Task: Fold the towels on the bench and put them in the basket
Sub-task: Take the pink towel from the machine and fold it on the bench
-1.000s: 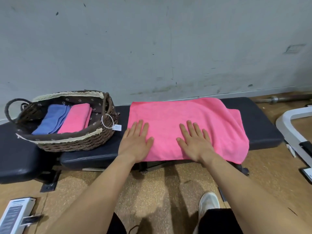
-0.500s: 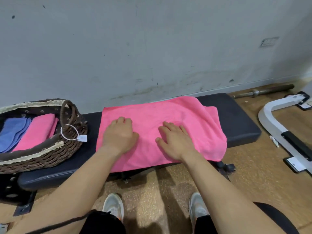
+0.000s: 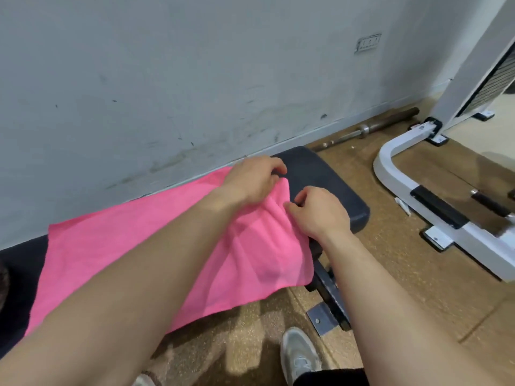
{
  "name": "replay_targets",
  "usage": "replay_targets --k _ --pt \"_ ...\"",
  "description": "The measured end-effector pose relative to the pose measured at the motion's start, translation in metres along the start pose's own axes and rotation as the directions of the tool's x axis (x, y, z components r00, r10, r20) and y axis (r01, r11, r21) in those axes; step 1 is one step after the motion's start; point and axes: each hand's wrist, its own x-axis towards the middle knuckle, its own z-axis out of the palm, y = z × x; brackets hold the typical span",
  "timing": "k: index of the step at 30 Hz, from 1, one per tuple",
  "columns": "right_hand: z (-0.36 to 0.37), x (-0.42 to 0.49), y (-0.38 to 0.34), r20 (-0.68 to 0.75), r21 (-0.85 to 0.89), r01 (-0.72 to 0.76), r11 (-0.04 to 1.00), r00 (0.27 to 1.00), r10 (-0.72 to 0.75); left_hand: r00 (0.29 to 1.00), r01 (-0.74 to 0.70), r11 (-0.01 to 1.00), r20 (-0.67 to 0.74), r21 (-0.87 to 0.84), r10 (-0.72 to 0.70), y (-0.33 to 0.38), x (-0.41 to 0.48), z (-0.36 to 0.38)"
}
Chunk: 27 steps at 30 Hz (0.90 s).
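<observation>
Head view: we see the pink towel (image 3: 133, 260) spread along the black bench (image 3: 328, 179), its near edge overhanging. Our left hand (image 3: 250, 179) and right hand (image 3: 317, 211), fingers curled, both pinch its right end.

The towel (image 3: 139, 254) under the left grip (image 3: 250, 178) and right grip (image 3: 320, 211) is plain bright pink. The tabletop (image 3: 331, 176) just past them is matte black. Beyond the grips the wall (image 3: 167, 79) is pale grey with dark scuffs. Right of the right grip, the floor (image 3: 390, 224) is speckled tan and a frame (image 3: 382, 165) is white with black pads.
</observation>
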Motion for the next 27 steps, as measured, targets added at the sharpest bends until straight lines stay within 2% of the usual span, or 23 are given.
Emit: replay_targets --k 3,5,7,9,12,14,15,18,20,22,24,27 --pt "0.004 0.007 0.002 -0.018 -0.003 0.03 1.0 0.999 -0.03 0.966 -0.093 0.995 0.247 0.04 0.08 -0.002 0.018 0.009" --pt "0.003 0.011 0.002 -0.026 0.052 0.008 0.999 1.0 -0.007 0.957 -0.081 0.994 0.283 0.077 0.056 -0.006 0.022 0.01" --pt "0.0 0.011 0.0 -0.031 0.161 -0.003 0.987 0.999 0.008 0.968 -0.049 0.998 0.249 0.029 0.04 -0.01 0.022 0.006" --pt "-0.004 0.008 -0.003 -0.029 0.306 0.01 0.952 1.0 -0.001 0.983 -0.013 0.994 0.181 -0.111 0.033 -0.011 0.02 -0.001" --pt "-0.01 0.001 -0.008 -0.001 0.488 0.013 0.873 1.0 -0.014 0.999 0.027 0.931 0.038 -0.363 -0.015 -0.009 0.017 -0.014" --pt "-0.012 0.001 -0.008 0.024 0.553 -0.015 0.833 1.0 0.003 0.996 0.061 0.896 -0.026 -0.439 -0.08 -0.008 0.018 -0.021" --pt "-0.013 0.001 -0.007 0.043 0.557 -0.035 0.83 0.999 0.013 0.994 0.086 0.911 -0.031 -0.402 -0.107 -0.007 0.019 -0.023" --pt "-0.014 0.002 -0.004 0.059 0.488 -0.091 0.868 0.996 0.072 0.987 0.156 0.983 -0.03 -0.096 -0.16 -0.005 0.021 -0.027" --pt "-0.015 0.003 0.0 0.009 0.45 -0.107 0.887 0.993 0.115 0.978 0.206 0.977 -0.022 -0.05 -0.207 -0.002 0.023 -0.028" --pt "-0.017 0.004 0.001 -0.065 0.46 -0.091 0.883 0.989 0.135 0.967 0.253 0.943 0.024 -0.219 -0.254 0.003 0.027 -0.03" --pt "-0.018 0.005 0.002 -0.133 0.516 -0.046 0.856 0.982 0.134 0.958 0.286 0.847 0.133 -0.447 -0.253 0.007 0.028 -0.031" --pt "-0.019 0.007 0.002 -0.211 0.559 0.023 0.829 0.971 0.115 0.95 0.303 0.789 0.238 -0.534 -0.203 0.01 0.028 -0.034"
